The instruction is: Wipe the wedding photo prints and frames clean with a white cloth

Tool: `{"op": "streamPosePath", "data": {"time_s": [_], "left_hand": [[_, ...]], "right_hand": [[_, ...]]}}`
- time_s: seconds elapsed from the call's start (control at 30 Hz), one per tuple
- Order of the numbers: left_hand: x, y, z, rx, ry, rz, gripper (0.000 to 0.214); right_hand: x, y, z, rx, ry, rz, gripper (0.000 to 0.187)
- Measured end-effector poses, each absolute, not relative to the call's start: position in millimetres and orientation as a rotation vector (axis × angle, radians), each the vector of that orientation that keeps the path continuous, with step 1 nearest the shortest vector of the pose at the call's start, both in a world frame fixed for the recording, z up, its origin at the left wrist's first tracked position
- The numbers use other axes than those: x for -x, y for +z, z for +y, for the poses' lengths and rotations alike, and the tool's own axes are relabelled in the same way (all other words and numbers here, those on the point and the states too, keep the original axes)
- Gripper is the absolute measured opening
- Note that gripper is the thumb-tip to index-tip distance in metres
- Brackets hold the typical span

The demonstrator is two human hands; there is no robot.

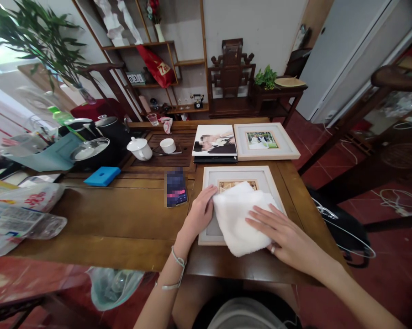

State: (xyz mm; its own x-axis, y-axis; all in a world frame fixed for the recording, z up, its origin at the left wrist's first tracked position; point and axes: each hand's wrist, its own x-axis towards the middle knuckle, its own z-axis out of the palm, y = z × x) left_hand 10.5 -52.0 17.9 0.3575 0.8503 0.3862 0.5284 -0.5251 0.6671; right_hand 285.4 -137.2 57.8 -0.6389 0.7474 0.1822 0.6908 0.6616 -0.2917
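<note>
A light wooden picture frame (206,228) lies flat at the near edge of the wooden table, with a small brown picture (223,184) partly showing in its middle. A folded, fluffy white cloth (240,224) covers much of its front. My left hand (203,208) grips the left side of this frame, fingers close together and pointing away from me. Over the right part of the cloth lies my right hand (277,230), its fingers stretched across the top and holding it against the frame. The thumb of my right hand is hidden.
Behind the frame lie a photo panel (206,130) and another framed photo (288,148). A phone (176,187) lies to the left. Further left are a lidded white cup (139,148), a blue box (102,176), a black pan (89,157) and plastic bags (38,196). A bin (113,292) stands below.
</note>
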Motion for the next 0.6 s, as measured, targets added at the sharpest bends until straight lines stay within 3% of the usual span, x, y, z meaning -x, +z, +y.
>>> {"op": "streamPosePath", "data": {"time_s": [0.3,0.5,0.6], "left_hand": [[-12.1,12.9,-59.0,-2.103,1.104,1.419,0.035],[-1.5,2.7,-72.3,-1.4,1.142,1.447,0.07],[-7.1,16.4,-82.5,-1.019,1.017,1.302,0.067]], "right_hand": [[-304.0,34.0,-143.2,1.106,0.183,-2.194,0.069],[-319.5,25.9,-148.6,1.356,0.316,-1.534,0.046],[-320.8,18.1,-147.2,1.391,0.387,-1.315,0.043]]}}
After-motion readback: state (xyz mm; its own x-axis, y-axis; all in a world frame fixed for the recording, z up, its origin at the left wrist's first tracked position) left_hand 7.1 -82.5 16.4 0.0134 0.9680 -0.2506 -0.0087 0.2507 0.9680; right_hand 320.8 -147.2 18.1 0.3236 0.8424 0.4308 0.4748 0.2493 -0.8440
